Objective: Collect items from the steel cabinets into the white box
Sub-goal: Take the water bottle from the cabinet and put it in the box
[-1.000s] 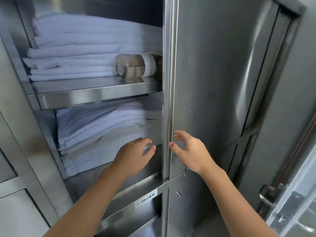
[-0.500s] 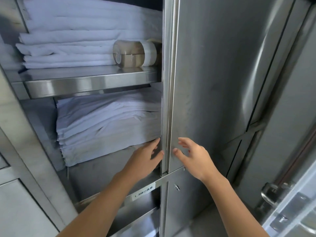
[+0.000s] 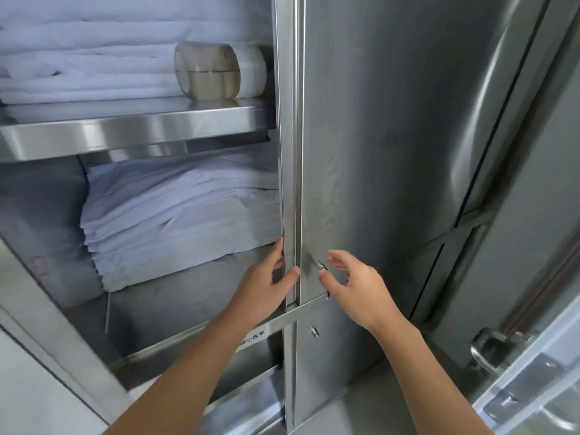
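Where I stand: facing the steel cabinet (image 3: 175, 306), its left compartment open and its right door (image 3: 392, 136) closed.
Left hand (image 3: 266, 284): it holds the centre post (image 3: 288, 152) near the post's foot, thumb across the front and fingers along the inner edge, inside the open compartment.
Right hand (image 3: 354, 284): loose, fingers spread and lightly curved, holding nothing; forefinger above and thumb below the small knob (image 3: 321, 266) on the closed door. I cannot tell whether they touch it.
Lower shelf: a stack of folded white linen (image 3: 175, 221), pushed to the back, just beside my left fingers.
Upper shelf (image 3: 125, 133): more folded white linen (image 3: 94, 67), with a roll of clear tape (image 3: 213, 72) lying on its side at the right end, near the post.
Rail below: a white label (image 3: 252, 339) with print too blurred to read, partly under my left forearm.
Lower door: a second small knob (image 3: 314, 331).
Far right: a round metal door handle (image 3: 489, 346).
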A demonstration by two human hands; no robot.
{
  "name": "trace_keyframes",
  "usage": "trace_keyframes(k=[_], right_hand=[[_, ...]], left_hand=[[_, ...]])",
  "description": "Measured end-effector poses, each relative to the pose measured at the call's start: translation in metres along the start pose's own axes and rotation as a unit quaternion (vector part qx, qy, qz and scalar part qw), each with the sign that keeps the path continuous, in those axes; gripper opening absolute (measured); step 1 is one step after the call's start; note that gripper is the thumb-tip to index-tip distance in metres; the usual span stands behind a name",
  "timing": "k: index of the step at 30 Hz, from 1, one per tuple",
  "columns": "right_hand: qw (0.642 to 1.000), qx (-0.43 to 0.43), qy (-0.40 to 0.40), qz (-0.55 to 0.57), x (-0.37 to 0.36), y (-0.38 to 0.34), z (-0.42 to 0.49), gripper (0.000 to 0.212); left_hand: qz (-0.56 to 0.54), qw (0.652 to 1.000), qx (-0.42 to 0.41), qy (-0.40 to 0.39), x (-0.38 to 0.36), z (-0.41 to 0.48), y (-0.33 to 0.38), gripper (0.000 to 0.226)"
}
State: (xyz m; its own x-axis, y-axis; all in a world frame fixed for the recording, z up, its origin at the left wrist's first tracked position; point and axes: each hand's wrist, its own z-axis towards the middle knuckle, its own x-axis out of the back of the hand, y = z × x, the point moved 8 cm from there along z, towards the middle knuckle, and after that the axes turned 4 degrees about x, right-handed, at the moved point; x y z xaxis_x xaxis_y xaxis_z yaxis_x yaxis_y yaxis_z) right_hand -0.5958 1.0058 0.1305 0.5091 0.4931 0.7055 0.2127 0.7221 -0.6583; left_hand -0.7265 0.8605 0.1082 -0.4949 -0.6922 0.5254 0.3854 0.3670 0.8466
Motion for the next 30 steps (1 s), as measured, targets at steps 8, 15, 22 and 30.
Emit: trace_keyframes(k=[8, 15, 22, 30], right_hand=[[1.0, 0.009, -0.005, -0.013, 0.021, 0.021, 0.001, 0.053], [1.0, 0.01, -0.005, -0.006, 0.041, 0.038, -0.001, 0.053], [0.998, 0.063, -0.01, 0.003, 0.05, 0.005, 0.019, 0.053], [0.987, 0.16, 0.012, 0.022, 0.065, -0.078, 0.058, 0.054]], left_hand=[[0.016, 1.0, -0.001, 0.003, -0.021, 0.013, 0.017, 0.079], [0.073, 0.997, -0.016, -0.002, -0.028, 0.021, 0.036, 0.073], [0.206, 0.974, -0.059, 0.074, 0.022, 0.004, 0.07, 0.052], [0.218, 0.957, -0.074, 0.174, 0.119, -0.008, 0.118, 0.042]])
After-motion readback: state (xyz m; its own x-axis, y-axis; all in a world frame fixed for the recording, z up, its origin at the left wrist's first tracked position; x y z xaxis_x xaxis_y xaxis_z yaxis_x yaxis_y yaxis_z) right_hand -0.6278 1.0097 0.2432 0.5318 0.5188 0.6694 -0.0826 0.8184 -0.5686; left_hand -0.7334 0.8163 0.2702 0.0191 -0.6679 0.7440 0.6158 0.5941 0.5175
